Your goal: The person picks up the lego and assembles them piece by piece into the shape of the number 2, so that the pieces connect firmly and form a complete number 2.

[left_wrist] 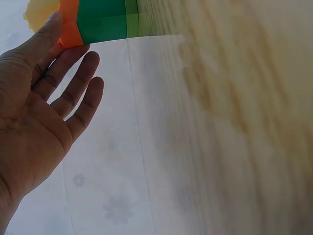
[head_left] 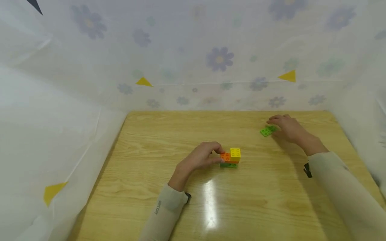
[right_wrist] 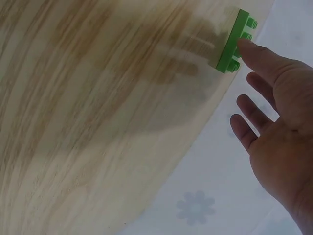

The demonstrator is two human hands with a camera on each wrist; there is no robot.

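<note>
Near the table's middle stands a small stack of toy building bricks. A yellow brick [head_left: 235, 154] sits on one end of an orange brick [head_left: 225, 156]. Below the orange one come a dark green brick [left_wrist: 102, 20] and a light green layer [left_wrist: 132, 18] at the table. My left hand [head_left: 202, 156] pinches the orange brick between thumb and fingers, its other fingers loosely extended. Farther back on the right lies a flat light green studded brick [head_left: 266, 131]. Over its far end is my right hand [head_left: 289, 128], fingers relaxed, the thumb tip right at the studs [right_wrist: 234, 64].
The wood-grain table [head_left: 169, 134] ends at a pale flower-printed sheet [head_left: 193, 67] that rises behind it and on both sides. Yellow triangles [head_left: 144, 82] mark the sheet. Light glares on the tabletop in front of the stack.
</note>
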